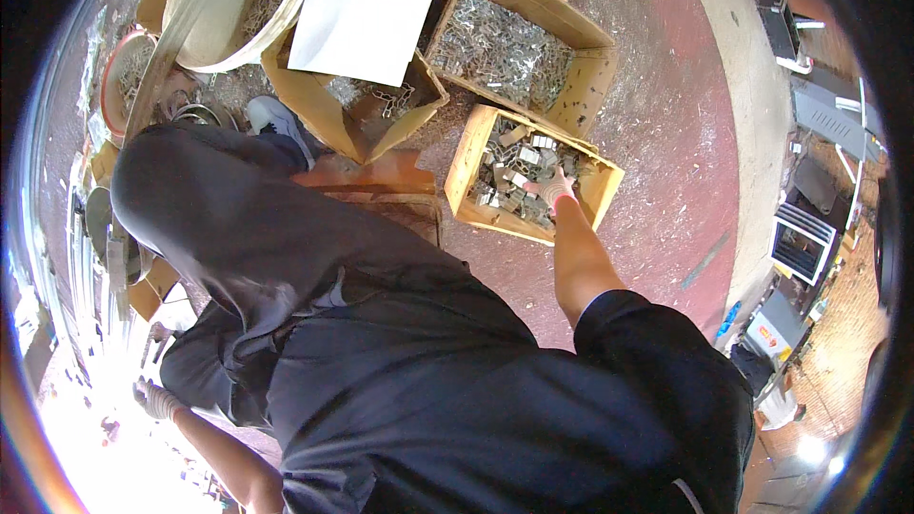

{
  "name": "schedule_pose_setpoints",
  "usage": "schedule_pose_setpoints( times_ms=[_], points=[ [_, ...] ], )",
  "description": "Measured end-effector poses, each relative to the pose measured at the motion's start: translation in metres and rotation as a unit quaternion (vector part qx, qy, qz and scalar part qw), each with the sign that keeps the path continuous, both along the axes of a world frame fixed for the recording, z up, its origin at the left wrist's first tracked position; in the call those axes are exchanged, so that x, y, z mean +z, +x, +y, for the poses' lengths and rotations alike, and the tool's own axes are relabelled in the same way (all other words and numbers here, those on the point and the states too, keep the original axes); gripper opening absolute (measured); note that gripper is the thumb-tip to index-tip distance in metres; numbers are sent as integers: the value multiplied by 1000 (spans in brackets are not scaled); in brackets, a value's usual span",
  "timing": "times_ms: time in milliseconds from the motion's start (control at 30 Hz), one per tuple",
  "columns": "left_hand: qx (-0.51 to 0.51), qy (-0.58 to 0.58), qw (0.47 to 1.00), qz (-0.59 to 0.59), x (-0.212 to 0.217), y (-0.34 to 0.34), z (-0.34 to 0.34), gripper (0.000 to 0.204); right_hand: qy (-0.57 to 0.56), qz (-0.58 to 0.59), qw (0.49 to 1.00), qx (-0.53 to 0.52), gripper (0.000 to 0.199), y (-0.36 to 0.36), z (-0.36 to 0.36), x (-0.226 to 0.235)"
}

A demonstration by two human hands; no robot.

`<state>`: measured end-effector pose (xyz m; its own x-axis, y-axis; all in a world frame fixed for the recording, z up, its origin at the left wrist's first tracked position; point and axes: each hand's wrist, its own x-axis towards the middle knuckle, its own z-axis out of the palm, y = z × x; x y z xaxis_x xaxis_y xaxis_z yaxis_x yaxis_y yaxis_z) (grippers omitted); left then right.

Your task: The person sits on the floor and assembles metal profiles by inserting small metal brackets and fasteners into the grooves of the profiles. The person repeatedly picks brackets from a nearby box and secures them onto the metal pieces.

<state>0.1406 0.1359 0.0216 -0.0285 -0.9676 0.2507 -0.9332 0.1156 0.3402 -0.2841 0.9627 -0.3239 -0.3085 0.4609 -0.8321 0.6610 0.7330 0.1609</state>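
Note:
My right hand, in a pale glove, reaches into a wooden box. Its thumb and fingers are apart and touch the small metal blocks heaped inside; some blocks are silvery, others dull brown. The hand itself covers part of the heap. At the lower left, my left hand, also gloved, hangs beside my knee near strong glare. Its fingers are small and washed out there, so whether they hold anything does not show.
Beyond the wooden box stands a cardboard box of small metal parts. Left of it, a written paper sheet lies across another open carton. A white bucket and long metal bars occupy the left. Equipment lines the far right.

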Motion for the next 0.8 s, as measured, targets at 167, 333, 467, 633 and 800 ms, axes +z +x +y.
schedule_pose_setpoints(
  times_ms=[167, 333, 467, 633, 800],
  points=[
    [-15, 3, 1000, -12, -3, -16, -1, 45, 24, 19, 999, 31, 132, 3, -5, 3],
    [-55, -10, 997, -46, -5, -27, 8, 47, 36, 3, 996, 83, 131, 7, -12, 8],
    [-55, -5, 998, -41, -4, -29, 11, 49, 4, -22, 999, 50, 131, 0, -7, 3],
    [-39, 6, 999, -10, -5, -22, 13, 51, -42, -90, 984, 145, 115, -4, 6, 2],
    [-48, 1, 999, -3, -7, -18, 13, 55, -37, -45, 993, 102, 128, -2, -10, 4]
  ],
)
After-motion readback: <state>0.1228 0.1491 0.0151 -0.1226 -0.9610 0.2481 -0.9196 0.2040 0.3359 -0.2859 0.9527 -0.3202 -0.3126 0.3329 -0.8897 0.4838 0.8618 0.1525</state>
